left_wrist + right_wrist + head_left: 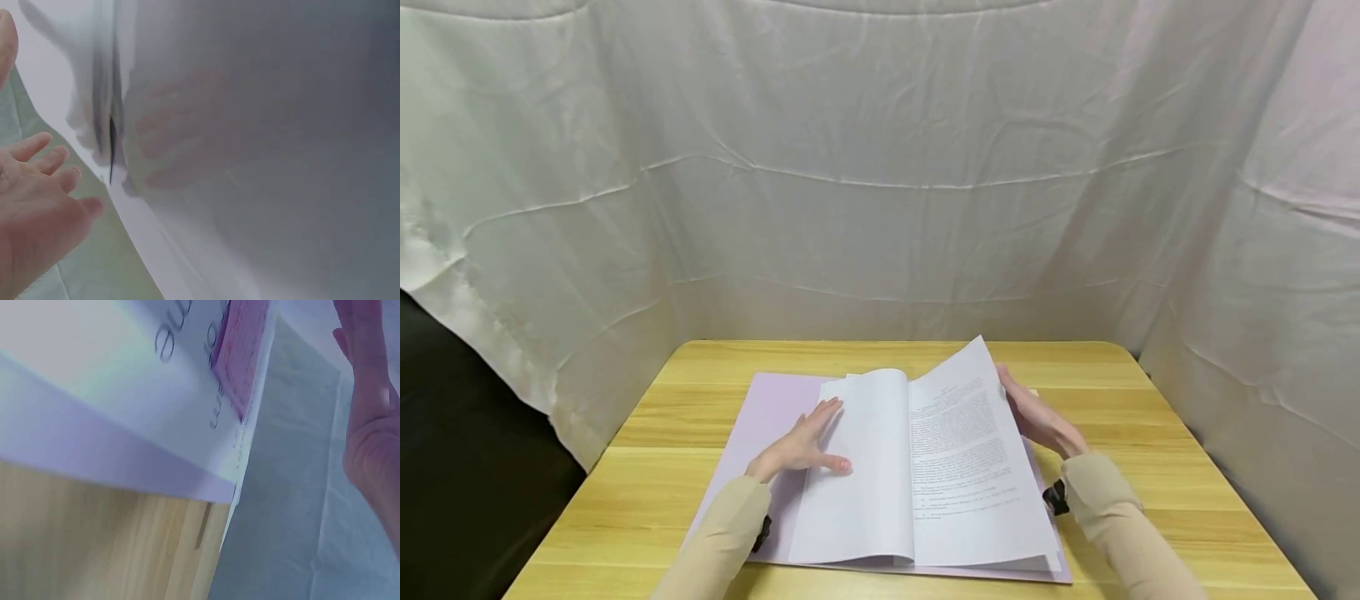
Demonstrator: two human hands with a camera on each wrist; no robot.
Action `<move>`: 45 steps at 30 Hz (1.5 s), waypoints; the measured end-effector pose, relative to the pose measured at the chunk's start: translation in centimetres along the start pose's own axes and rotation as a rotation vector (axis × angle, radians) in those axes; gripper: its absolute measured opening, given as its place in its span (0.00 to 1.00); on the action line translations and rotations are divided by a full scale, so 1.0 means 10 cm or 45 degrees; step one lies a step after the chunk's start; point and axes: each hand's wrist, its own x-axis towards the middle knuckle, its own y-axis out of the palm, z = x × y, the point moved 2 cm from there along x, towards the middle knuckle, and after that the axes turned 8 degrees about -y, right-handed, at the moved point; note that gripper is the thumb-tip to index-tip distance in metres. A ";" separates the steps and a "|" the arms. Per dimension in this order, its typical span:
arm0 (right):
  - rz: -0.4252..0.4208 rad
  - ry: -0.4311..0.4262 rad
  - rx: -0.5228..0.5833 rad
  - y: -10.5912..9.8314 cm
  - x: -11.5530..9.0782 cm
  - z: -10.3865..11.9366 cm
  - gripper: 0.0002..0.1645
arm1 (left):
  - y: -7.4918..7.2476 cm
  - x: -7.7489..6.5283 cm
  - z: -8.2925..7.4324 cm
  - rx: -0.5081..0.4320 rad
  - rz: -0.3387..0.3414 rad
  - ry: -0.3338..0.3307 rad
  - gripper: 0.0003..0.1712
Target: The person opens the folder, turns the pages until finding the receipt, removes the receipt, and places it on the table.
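Note:
A stack of printed sheets (962,467) lies spread in a lavender folder (775,408) in the head view. Its left side is a blank white page (857,483) curving up toward the middle fold. Over that page, my left hand (801,446) has its fingers spread and nearly straight; whether they touch it is unclear. On the right, a page of small print stands lifted, its top corner raised. My right hand (1037,417) is at that page's outer edge, fingers partly hidden behind it. The right wrist view has those right-hand fingers (369,350) extended.
A wooden table (1150,467) carries the folder, which reaches close to the front edge. Pale cloth curtains (910,208) hang around the back and sides. A reddish-pink patch (240,356) shows among the pages in the right wrist view.

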 end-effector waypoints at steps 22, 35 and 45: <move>0.153 -0.109 0.099 0.43 0.01 0.13 0.46 | 0.08 -0.06 -0.40 -0.500 -0.143 -0.021 0.52; 0.073 -0.103 -0.130 0.61 0.06 0.12 0.44 | 0.21 0.00 -0.66 -0.875 0.068 0.037 0.42; 0.128 -0.116 -0.093 0.71 0.06 0.17 0.44 | 0.26 0.05 -0.82 -1.189 0.206 0.041 0.37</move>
